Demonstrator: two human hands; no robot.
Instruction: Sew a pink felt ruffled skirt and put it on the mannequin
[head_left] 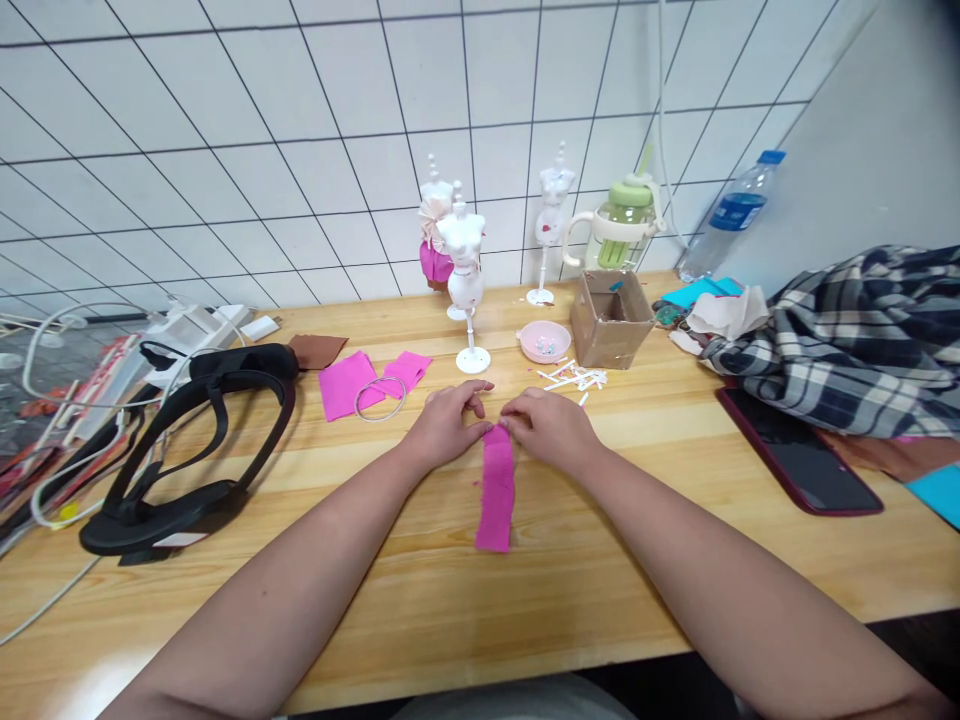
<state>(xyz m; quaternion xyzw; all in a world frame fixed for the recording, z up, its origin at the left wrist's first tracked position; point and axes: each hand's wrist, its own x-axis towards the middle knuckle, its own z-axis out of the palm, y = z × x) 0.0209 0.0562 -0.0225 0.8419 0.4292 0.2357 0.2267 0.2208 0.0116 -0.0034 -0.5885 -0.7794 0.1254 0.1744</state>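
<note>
Head view: two bare hands meet at mid tabletop (675,560) over one pink fabric strip (496,490). Left hand (444,425) and right hand (551,425) each pinch the strip's far end, fingers narrow and closed on the cloth, thumbs tucked under. Strip lies flat, long axis running away from the person, near end pointing at the front edge, far end under the fingertips; slight lean to the left at the near end.

Counts: three white mini mannequins — one front (466,290), one behind wearing a pink skirt (435,235), one further right (551,230). Two loose pink fabric pieces (341,385), with one wire ring (380,398) lying across them. One brown scrap (319,350). One small pink bowl (544,341), one open cardboard box (611,320), one scatter of white paper bits (574,377). One green-lidded jug (626,225), one water bottle (731,215). One phone (799,455) face up, right side, just beside a plaid cloth (847,340). One black headset strap (195,450) at left, with white cables nearby.

Open room: bare wood in front of the strip down to the front edge, and between strip and phone. Left side crowded by the strap; back edge against the tiled wall is lined with items.
</note>
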